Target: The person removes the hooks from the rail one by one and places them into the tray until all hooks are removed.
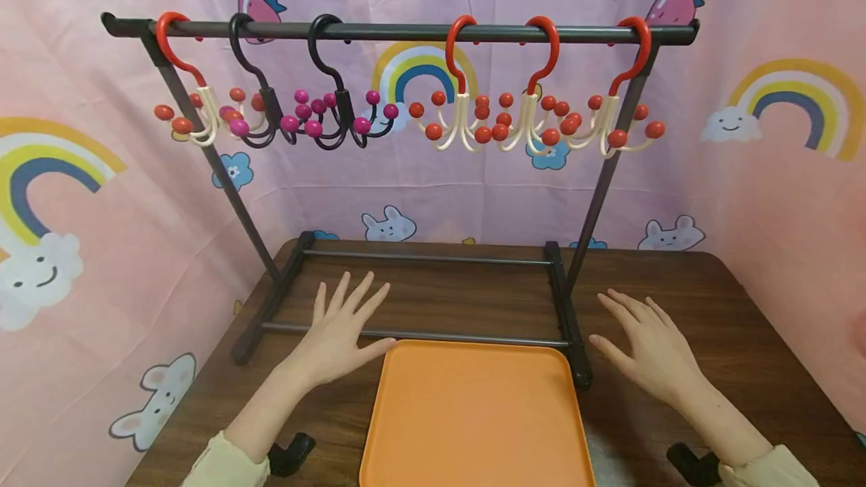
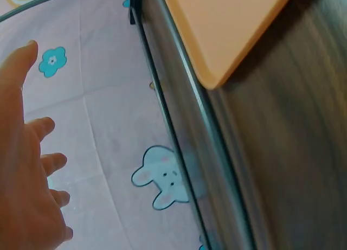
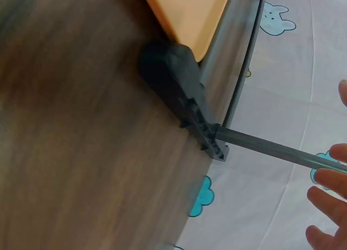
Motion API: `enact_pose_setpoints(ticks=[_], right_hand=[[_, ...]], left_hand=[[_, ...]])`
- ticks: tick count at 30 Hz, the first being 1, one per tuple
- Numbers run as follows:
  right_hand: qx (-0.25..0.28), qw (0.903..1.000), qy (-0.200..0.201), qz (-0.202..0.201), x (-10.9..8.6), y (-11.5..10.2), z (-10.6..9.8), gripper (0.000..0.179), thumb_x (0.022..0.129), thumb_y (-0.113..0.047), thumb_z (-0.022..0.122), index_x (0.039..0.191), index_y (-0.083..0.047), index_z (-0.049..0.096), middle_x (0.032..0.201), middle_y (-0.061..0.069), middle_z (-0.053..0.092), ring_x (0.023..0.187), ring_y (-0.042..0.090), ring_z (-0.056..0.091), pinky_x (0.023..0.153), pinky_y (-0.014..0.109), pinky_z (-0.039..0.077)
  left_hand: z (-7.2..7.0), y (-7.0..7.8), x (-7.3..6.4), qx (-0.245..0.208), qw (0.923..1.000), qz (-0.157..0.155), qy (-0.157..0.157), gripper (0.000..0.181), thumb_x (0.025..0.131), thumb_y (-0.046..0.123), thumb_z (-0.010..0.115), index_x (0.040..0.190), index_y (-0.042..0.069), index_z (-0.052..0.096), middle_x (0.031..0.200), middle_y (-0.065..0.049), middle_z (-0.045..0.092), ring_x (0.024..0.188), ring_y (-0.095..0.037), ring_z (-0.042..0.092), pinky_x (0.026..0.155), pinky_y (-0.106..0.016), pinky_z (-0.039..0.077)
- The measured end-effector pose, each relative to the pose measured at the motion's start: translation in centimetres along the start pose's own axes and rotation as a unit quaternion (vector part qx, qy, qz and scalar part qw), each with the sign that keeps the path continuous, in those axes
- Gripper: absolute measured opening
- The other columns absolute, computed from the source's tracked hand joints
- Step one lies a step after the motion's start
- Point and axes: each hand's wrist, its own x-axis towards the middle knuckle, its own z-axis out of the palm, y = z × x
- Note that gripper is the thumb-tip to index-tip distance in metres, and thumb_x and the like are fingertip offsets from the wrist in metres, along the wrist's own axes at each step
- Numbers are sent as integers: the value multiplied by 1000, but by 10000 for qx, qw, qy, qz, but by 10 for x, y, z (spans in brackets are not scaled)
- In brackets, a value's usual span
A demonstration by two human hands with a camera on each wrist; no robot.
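My left hand [image 1: 334, 340] hovers with spread fingers left of an orange tray [image 1: 476, 419], its thumb close to the tray's far left corner. To the right of the tray, my right hand [image 1: 652, 355] is held out with fingers extended, near the rack's right foot [image 1: 575, 348]. Neither hand holds anything. Across the dark rack's top bar [image 1: 406, 33] hang multi-arm hooks. One red-and-cream hook [image 1: 208, 115] with red balls is at far left, beside two black hooks [image 1: 345, 115] with magenta balls. On the right hang three more red-and-cream hooks [image 1: 462, 119].
The rack's base rails [image 1: 433, 258] and left foot [image 1: 253, 340] stand on a brown wooden table [image 1: 717, 307]. Behind and at both sides hangs a patterned curtain [image 1: 501, 194]. Black wrist mounts [image 1: 291, 455] show by both sleeves.
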Motion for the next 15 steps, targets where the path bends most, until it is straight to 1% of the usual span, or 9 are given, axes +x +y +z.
enact_pose_setpoints(ticks=[4,7,9,11,13,15], right_hand=[[-45,10000,6,-78,10,3,-3,58,82,-40,63,126,-5,50,126,18,52,115,37,47,107,46,23],[-12,10000,43,-48,19,5,-5,54,82,-35,64,124,-4,51,122,18,55,111,38,49,100,50,32],[74,9999,100,11,27,6,-6,50,82,-30,64,122,-3,52,117,18,56,106,39,52,92,52,38],[143,9997,179,87,34,8,-7,48,82,-27,65,122,-2,52,113,18,58,96,39,57,82,52,44],[150,9994,267,160,41,10,-9,48,82,-24,65,122,-2,51,109,19,58,85,38,59,71,51,47],[154,9989,347,265,48,13,-11,48,82,-21,65,122,-1,50,106,20,58,76,37,59,62,49,48]], left_hand=[[-9,-8,2,143,9998,67,102,80,80,68,45,144,25,24,151,-8,17,138,-39,5,106,-61,-5],[-17,-15,5,234,9996,72,157,81,81,66,46,144,19,25,149,-10,22,136,-38,16,107,-60,5],[-23,-20,7,246,9994,41,239,81,82,62,49,143,14,26,147,-12,26,133,-36,25,106,-59,14],[-30,-25,10,242,9990,6,386,79,84,58,51,141,8,30,144,-15,32,128,-37,34,103,-58,24],[-37,-29,13,78,9985,-92,532,73,86,52,52,138,5,34,140,-16,38,124,-37,39,99,-57,31],[-44,-31,15,-147,9975,-228,649,66,89,48,50,136,3,37,137,-17,41,122,-37,42,96,-55,36]])
